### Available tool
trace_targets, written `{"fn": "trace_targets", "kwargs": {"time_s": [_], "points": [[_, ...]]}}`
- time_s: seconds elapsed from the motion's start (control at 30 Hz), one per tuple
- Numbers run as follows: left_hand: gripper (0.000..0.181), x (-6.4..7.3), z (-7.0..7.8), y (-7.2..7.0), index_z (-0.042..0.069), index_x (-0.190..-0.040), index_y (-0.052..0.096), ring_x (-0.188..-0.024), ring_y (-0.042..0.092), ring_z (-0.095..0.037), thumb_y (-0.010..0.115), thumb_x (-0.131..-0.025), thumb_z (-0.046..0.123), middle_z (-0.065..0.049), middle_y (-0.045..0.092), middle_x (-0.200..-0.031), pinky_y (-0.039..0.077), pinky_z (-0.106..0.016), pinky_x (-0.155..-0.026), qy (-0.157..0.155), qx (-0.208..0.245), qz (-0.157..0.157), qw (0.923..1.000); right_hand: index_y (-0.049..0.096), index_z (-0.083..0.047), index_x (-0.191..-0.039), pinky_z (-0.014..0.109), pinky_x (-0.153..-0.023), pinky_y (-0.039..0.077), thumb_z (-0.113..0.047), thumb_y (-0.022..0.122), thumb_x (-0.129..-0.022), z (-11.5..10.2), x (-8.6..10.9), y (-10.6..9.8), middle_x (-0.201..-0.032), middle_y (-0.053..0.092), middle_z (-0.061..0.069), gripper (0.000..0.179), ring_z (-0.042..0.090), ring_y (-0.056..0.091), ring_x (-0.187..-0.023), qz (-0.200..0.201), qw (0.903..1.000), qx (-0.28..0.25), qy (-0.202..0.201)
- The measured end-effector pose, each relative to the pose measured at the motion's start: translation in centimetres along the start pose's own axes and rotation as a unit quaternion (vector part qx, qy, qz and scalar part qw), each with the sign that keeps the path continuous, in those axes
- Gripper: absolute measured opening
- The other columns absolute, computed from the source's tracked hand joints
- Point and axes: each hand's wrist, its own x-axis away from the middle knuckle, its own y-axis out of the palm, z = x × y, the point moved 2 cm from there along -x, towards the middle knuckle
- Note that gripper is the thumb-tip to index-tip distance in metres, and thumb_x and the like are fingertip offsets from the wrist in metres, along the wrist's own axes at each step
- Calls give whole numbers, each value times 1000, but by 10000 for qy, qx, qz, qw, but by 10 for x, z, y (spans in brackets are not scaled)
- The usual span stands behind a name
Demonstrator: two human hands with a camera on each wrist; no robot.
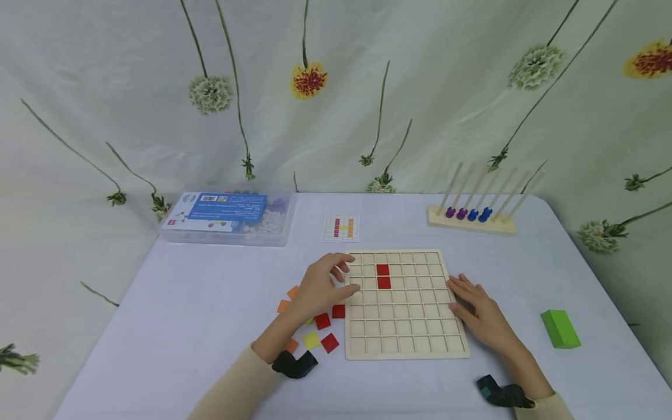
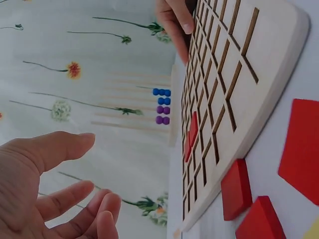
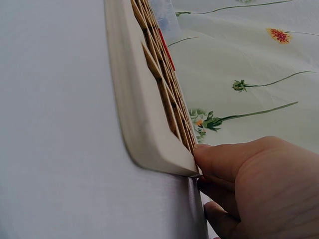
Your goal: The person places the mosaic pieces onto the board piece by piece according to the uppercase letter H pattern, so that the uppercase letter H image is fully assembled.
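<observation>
A wooden grid board lies flat on the table, with two red square tiles in adjoining cells of one column. Over its left edge hovers my left hand, thumb and fingers apart; in the left wrist view nothing is between them. My right hand rests against the board's right edge with fingers extended, its thumb touching the rim in the right wrist view. Loose red tiles, yellow tiles and orange tiles lie left of the board, some hidden under the left forearm.
Behind the board lies a small printed pattern card. A clear plastic box with a blue-and-white label sits at the back left. At the back right stands a pegged bead stand. A green block lies to the right.
</observation>
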Motion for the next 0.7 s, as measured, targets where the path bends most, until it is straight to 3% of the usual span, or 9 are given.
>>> {"fn": "trace_targets", "kwargs": {"time_s": [0.13,0.33,0.5,0.7], "points": [[53,19,-5,-8,7,-125,61,-82,59,-15,81,-77,13,-11,62,-104,51,-24,-71,-13,155,165,9997,53,5,-135,67,-111,17,-10,66,-91,0,0,-1,-143,48,27,48,51,33,-137,18,10000,14,7],[53,39,-23,-4,8,-125,60,-88,53,-14,81,-77,13,-8,60,-107,50,-23,-74,-179,46,61,9998,53,6,-135,66,-111,17,-10,66,-91,-1,0,-1,-142,48,27,48,51,34,-137,28,10000,53,16],[49,48,-39,3,12,-121,62,-87,51,-11,81,-76,14,-3,59,-105,47,-23,-73,-379,-190,35,9991,53,5,-135,66,-111,17,-10,66,-91,-1,0,-1,-142,48,27,48,51,33,-137,9,10000,53,17],[48,50,-53,12,16,-117,64,-86,49,-8,82,-73,19,4,59,-104,47,-22,-71,-411,-591,69,9974,53,6,-135,67,-111,18,-10,66,-91,-2,0,-1,-142,48,27,48,51,33,-137,0,10000,47,21]]}}
